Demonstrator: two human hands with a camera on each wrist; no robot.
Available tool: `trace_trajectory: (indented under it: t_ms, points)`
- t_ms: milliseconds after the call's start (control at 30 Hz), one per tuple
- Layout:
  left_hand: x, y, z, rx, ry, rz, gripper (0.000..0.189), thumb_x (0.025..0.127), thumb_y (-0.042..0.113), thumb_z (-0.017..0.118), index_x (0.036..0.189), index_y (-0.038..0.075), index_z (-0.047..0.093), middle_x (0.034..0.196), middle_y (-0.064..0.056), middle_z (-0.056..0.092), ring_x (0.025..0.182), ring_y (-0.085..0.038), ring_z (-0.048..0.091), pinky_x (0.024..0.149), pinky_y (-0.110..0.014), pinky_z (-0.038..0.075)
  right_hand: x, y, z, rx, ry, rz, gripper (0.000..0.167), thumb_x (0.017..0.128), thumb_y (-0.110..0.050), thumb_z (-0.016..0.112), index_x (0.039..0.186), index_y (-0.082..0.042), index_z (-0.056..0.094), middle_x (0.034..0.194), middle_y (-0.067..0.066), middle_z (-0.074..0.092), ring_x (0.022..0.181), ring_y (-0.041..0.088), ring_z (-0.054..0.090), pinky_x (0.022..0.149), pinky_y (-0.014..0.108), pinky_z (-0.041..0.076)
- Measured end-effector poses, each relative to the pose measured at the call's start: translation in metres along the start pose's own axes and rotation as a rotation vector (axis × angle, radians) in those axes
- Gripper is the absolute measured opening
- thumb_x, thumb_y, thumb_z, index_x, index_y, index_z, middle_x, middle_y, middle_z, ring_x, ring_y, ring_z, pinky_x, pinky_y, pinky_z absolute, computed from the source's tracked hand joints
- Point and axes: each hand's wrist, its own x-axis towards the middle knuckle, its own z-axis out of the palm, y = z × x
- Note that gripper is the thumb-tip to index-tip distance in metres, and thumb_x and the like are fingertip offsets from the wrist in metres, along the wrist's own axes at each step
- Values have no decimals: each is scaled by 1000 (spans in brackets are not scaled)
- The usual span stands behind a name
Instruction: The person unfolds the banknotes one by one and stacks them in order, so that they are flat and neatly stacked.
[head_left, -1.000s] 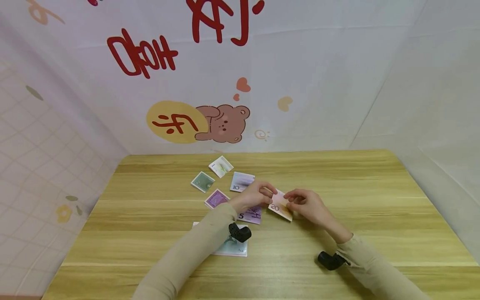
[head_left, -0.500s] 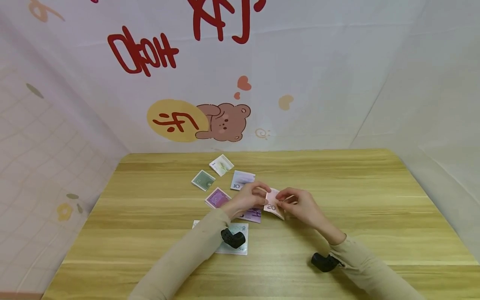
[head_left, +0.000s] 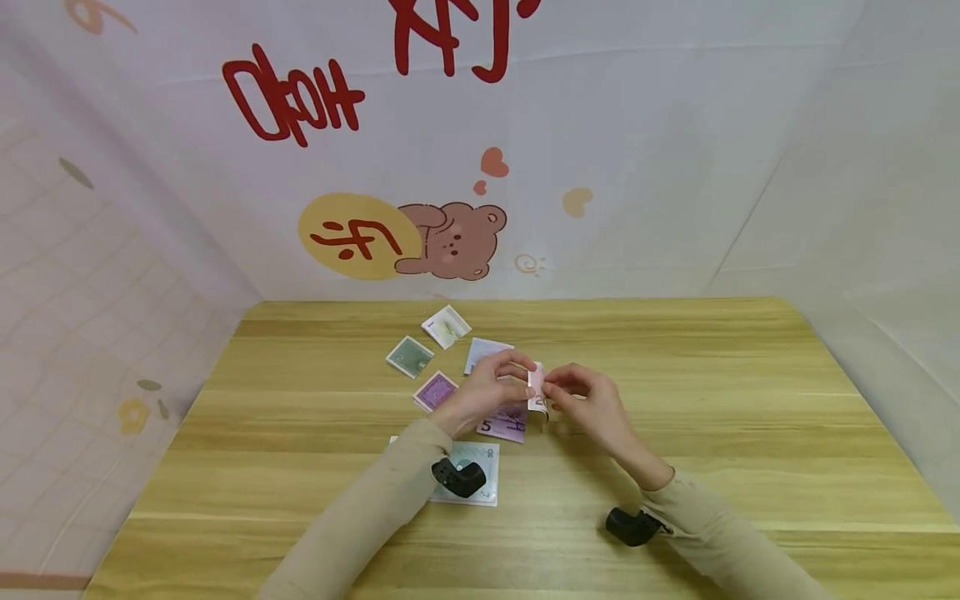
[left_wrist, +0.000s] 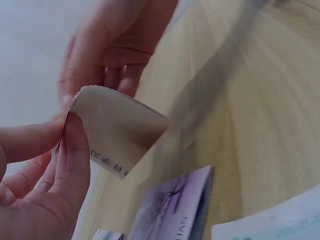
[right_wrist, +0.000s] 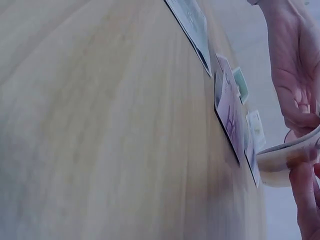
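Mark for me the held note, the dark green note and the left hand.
Held note (left_wrist: pixel 117 131), left wrist view, broad face.
Dark green note (head_left: pixel 409 357), head view, middle of face.
Left hand (head_left: pixel 483 391), head view, back of hand.

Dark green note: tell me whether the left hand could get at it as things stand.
Probably yes, though the left hand pinches the pink note and would likely need to let go first; the dark green note lies uncovered on the table.

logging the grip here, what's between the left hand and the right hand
A bent pink note, with fingers of both the left hand and the right hand on it; the head view shows this.
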Motion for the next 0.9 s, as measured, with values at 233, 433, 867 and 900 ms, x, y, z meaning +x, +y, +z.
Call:
trace_trajectory:
  t_ms: [233, 433, 867, 900]
  points:
    - [-4, -4, 3, 68, -52, 84, 33, 83, -10, 65, 114, -7, 53, 101, -13, 60, 85, -17, 62, 74, -28, 52, 3, 9, 6, -38, -2, 87, 13, 86, -6, 72, 93, 3, 65, 85, 13, 68, 79, 24, 65, 67, 23, 52]
    - [-8, -5, 6, 81, -66, 84, 34, 83, -10, 66, 115, -6, 54, 99, -11, 60, 85, -16, 63, 74, -30, 53, 4, 22, 6, 19, -44, 145, 14, 85, -8, 72, 89, 3, 63, 80, 9, 66, 72, 17, 64, 63, 24, 52]
    - [-16, -6, -4, -13, 20, 64, 34, 87, -11, 61, 120, -6, 53, 102, -15, 60, 83, -15, 62, 73, -31, 54, 3, 26, -1, 78, -68, 146, 18, 93, -6, 59, 103, 9, 63, 92, 15, 66, 84, 18, 62, 73, 24, 51]
    - [-17, -7, -5, -15, 28, 59, 34, 87, -11, 60, 120, -7, 53, 104, -16, 60, 85, -16, 62, 75, -31, 53, 2, 27, -1, 103, -75, 151, 19, 93, -5, 58, 105, 10, 62, 94, 17, 65, 84, 18, 62, 72, 24, 52]
